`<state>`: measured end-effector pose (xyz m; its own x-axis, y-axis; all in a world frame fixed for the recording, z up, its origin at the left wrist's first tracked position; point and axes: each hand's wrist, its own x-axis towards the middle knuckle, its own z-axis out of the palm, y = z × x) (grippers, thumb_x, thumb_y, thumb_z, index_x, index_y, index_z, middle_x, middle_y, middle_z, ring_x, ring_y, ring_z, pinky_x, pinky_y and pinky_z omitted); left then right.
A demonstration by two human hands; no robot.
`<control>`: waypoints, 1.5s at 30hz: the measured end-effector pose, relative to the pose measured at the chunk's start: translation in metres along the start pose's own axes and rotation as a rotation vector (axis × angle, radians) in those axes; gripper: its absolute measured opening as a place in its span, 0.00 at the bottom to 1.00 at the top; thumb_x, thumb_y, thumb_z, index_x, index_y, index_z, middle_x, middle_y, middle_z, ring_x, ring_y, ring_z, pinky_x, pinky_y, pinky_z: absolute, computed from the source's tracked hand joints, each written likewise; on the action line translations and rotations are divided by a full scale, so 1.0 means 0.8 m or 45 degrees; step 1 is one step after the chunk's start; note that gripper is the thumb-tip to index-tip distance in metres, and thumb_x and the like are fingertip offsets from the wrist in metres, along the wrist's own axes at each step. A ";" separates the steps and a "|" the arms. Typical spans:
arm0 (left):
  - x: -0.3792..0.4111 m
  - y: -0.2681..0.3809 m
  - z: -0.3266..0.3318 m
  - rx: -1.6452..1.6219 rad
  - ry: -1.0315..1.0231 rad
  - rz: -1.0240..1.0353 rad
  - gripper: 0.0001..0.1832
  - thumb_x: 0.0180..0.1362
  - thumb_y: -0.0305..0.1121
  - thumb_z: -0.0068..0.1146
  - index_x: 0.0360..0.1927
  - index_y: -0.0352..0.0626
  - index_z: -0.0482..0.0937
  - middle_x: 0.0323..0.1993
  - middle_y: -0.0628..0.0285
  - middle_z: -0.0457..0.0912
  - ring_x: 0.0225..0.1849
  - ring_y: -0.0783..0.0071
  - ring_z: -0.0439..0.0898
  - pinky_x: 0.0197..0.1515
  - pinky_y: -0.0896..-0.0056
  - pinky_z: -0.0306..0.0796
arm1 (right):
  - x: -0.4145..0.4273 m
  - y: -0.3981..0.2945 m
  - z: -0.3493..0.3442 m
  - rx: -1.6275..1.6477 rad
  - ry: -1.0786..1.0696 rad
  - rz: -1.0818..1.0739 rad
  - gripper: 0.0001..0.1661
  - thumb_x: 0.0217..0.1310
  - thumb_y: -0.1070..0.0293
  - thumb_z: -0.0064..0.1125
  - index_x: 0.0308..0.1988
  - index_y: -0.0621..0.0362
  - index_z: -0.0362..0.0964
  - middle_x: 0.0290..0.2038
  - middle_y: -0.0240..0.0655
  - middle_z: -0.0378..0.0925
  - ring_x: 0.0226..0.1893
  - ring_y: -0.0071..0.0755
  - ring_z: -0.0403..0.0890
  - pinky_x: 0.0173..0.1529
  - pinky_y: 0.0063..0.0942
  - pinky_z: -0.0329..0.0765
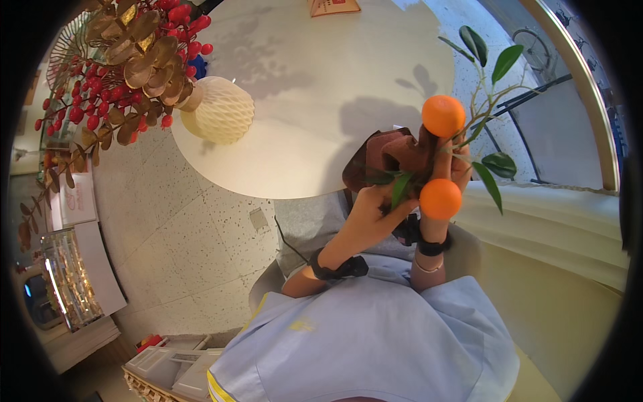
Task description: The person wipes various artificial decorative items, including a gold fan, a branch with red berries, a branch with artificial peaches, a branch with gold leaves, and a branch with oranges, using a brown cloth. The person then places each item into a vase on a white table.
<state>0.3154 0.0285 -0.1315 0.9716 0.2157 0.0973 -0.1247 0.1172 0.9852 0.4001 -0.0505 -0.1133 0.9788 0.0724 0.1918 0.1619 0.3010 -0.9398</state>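
Note:
Two orange fruits, an upper one [443, 116] and a lower one [440, 199], hang on a leafy branch [485, 108] with green leaves. Between my hands a brown cloth [389, 148] is bunched against the branch. My left hand [369, 216] grips the branch beside the lower fruit, a green leaf [400, 190] lying over its fingers. Behind the stem, my right hand [458, 163] is closed on the cloth with the branch against its fingers. Fruit, leaves and cloth hide part of both hands. Each wrist wears a black band.
A round white table [301, 125] stands before me. On it are a ribbed cream vase [221, 110] with red berries [98, 93] and gold leaves, and a folded card [334, 7] bearing writing. Pale curtain fabric [542, 216] is at right. White boxes [176, 369] lie low left.

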 end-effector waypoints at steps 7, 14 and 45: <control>-0.006 -0.003 -0.001 0.283 0.221 0.093 0.08 0.57 0.25 0.53 0.40 0.36 0.72 0.18 0.60 0.73 0.19 0.81 0.67 0.23 0.81 0.62 | -0.005 -0.005 -0.005 -0.452 -0.247 -0.073 0.13 0.67 0.66 0.48 0.42 0.66 0.71 0.31 0.33 0.78 0.27 0.19 0.77 0.31 0.18 0.74; 0.002 0.023 -0.022 0.188 0.412 -0.011 0.13 0.66 0.30 0.41 0.28 0.36 0.71 0.13 0.70 0.62 0.16 0.86 0.58 0.20 0.80 0.53 | 0.012 -0.001 -0.017 -0.241 -0.046 0.018 0.17 0.68 0.62 0.46 0.34 0.65 0.72 0.26 0.27 0.71 0.29 0.14 0.67 0.33 0.16 0.65; -0.006 0.021 -0.006 -0.241 0.146 -0.213 0.08 0.65 0.30 0.45 0.35 0.36 0.72 0.19 0.71 0.67 0.17 0.88 0.60 0.19 0.85 0.51 | 0.007 -0.031 -0.002 0.064 -0.326 0.090 0.07 0.64 0.76 0.37 0.42 0.64 0.60 0.33 0.38 0.73 0.32 0.21 0.73 0.39 0.19 0.72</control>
<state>0.3075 0.0339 -0.1161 0.9541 0.2851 -0.0921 -0.0100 0.3372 0.9414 0.4014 -0.0587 -0.0896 0.9226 0.3311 0.1977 0.0818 0.3329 -0.9394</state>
